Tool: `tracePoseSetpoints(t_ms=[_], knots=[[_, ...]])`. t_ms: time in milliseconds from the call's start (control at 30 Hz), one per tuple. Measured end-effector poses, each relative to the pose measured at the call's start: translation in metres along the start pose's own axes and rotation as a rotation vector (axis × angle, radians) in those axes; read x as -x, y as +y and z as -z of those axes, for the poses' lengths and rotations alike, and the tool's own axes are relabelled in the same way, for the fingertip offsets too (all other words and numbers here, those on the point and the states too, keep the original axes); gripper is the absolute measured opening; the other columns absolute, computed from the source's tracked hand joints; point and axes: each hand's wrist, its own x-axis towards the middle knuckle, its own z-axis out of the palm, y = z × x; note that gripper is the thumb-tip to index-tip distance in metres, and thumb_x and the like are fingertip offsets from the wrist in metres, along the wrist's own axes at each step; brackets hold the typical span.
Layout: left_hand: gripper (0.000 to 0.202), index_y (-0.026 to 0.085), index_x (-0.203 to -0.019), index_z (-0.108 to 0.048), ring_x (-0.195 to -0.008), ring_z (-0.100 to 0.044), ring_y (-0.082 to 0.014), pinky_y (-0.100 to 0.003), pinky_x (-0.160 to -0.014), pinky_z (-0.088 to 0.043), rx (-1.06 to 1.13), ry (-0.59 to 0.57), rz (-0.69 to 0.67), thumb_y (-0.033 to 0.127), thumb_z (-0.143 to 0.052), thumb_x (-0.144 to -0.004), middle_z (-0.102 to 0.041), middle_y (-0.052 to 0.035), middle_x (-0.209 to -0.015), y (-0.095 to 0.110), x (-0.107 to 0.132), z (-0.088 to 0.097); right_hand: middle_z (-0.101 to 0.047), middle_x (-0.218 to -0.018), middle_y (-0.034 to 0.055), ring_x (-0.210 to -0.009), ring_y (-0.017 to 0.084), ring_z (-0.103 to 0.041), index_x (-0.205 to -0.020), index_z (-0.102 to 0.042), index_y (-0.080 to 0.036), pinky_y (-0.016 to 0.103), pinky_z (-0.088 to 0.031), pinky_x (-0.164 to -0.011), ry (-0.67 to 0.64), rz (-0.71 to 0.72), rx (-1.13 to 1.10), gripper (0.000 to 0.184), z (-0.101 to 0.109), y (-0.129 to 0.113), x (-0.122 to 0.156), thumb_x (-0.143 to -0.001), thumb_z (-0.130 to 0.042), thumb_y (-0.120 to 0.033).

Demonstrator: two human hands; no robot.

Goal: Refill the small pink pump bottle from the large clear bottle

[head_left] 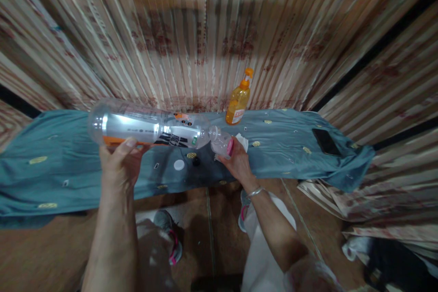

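Note:
My left hand (119, 162) is wrapped round a large clear plastic bottle (147, 127) with a silver and black label, held on its side with its mouth pointing right. My right hand (237, 162) grips a small clear bottle (221, 142) with a pink label, its opening held against the mouth of the large bottle. Both are held just above a surface covered with a teal cloth (68, 169). A white cap (179, 164) and a small black cap (196, 161) lie on the cloth under the bottles. A bracelet is on my right wrist.
An orange bottle with an orange spout cap (238, 100) stands at the back of the cloth. A black phone (325, 142) lies at the cloth's right end. A striped curtain hangs behind. My shoes show on the brown floor below.

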Motion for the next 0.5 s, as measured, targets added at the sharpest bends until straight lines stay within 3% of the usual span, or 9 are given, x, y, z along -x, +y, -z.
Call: tracePoseSetpoints(t_ms=[300, 500], knots=[[0.063, 0.033, -0.106, -0.062, -0.064, -0.063, -0.0140, -0.023, -0.052, -0.054, 0.015, 0.011, 0.015, 0.020, -0.079, -0.047, -0.068, 0.0032, -0.074, 0.0010, 0.0009, -0.0023, -0.058, -0.124, 0.0205, -0.117, 0.034, -0.055, -0.130, -0.040, -0.008, 0.049, -0.048, -0.098, -0.011, -0.020, -0.017, 0.077, 0.0041, -0.0040, -0.0011, -0.064, -0.076, -0.025], [0.062, 0.033, -0.105, -0.062, -0.074, -0.066, -0.0184, -0.023, -0.053, -0.055, 0.024, 0.021, 0.022, 0.019, -0.080, -0.047, -0.066, 0.0031, -0.068, 0.0003, 0.0008, -0.0014, -0.058, -0.124, 0.0196, -0.117, 0.032, -0.056, -0.130, -0.040, -0.009, 0.048, -0.048, -0.099, 0.006, -0.026, -0.013, 0.077, 0.0045, -0.0055, -0.0010, -0.065, -0.076, -0.025]])
